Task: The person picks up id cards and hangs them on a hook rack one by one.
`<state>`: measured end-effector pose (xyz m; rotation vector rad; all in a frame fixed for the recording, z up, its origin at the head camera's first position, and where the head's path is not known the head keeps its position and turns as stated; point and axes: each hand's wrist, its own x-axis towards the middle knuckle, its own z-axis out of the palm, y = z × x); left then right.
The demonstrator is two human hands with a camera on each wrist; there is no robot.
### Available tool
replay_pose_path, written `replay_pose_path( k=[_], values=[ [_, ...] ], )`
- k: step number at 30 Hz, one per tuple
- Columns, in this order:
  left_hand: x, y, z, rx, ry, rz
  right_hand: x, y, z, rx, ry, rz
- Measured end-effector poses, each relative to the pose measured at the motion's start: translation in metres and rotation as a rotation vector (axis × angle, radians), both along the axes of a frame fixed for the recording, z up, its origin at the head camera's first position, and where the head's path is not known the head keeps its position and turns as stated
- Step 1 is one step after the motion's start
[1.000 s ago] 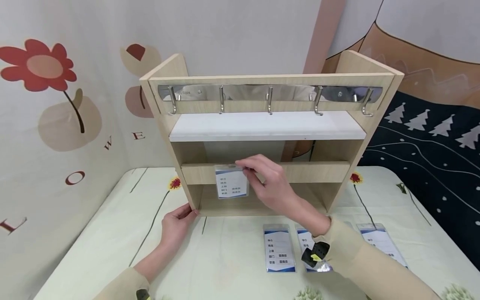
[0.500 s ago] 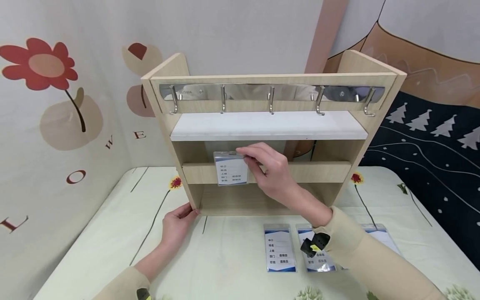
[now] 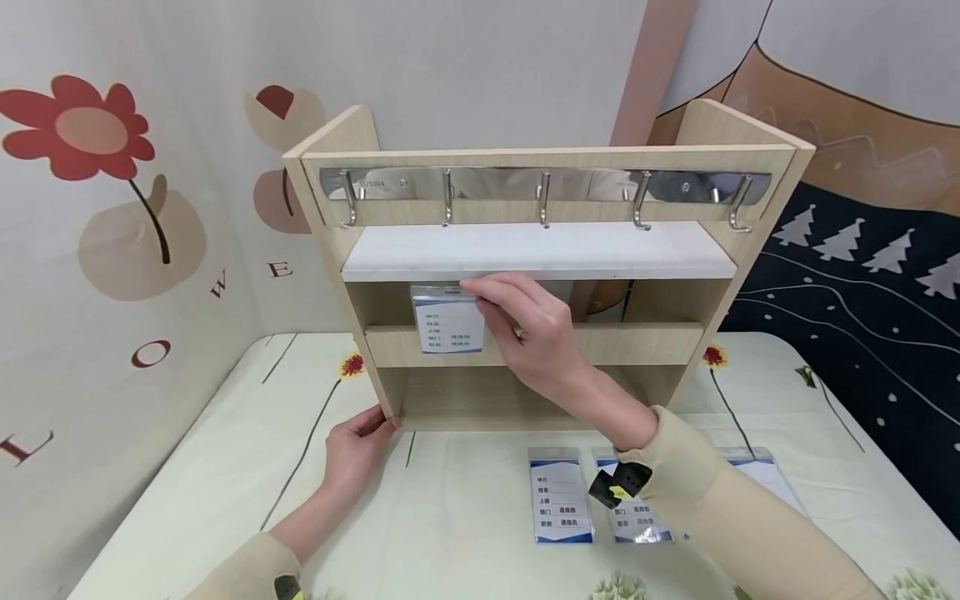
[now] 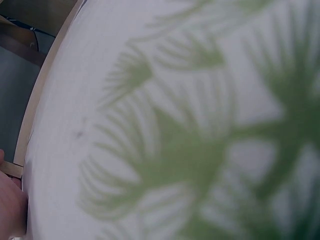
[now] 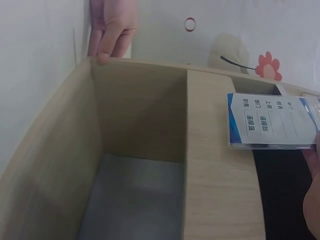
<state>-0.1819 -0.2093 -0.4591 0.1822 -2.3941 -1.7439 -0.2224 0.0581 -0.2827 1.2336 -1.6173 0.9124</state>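
In the head view my right hand pinches the top edge of a clear-sleeved name badge, just below the white shelf board. The badge hangs in front of the small wooden rack, its printed face towards me. Several metal hooks line the rack's upper rail. Thumb and fingers of my left hand grip the rack's lower left corner. The right wrist view shows that grip from the other side, with the badge at right. Only part of the left hand enters the left wrist view.
One badge lies flat on the floral cloth. Beside it is a second badge, partly behind my right wrist. A third badge is mostly covered by the sleeve. Patterned curtains stand behind the rack.
My right hand has raised the name badge from the lower beam to near the white board, drifting slightly left at the end. The left hand keeps its place on the rack.
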Motion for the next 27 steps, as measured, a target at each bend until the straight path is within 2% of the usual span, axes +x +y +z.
replay_pose_path(
  k=[14, 27],
  values=[
    [-0.002, -0.001, -0.003, -0.020, -0.026, 0.002, 0.004, -0.026, 0.021, -0.045, 0.043, 0.049],
    [-0.002, 0.000, -0.002, -0.027, -0.015, 0.003, -0.007, -0.052, 0.029, -0.097, 0.072, 0.083]
  ],
)
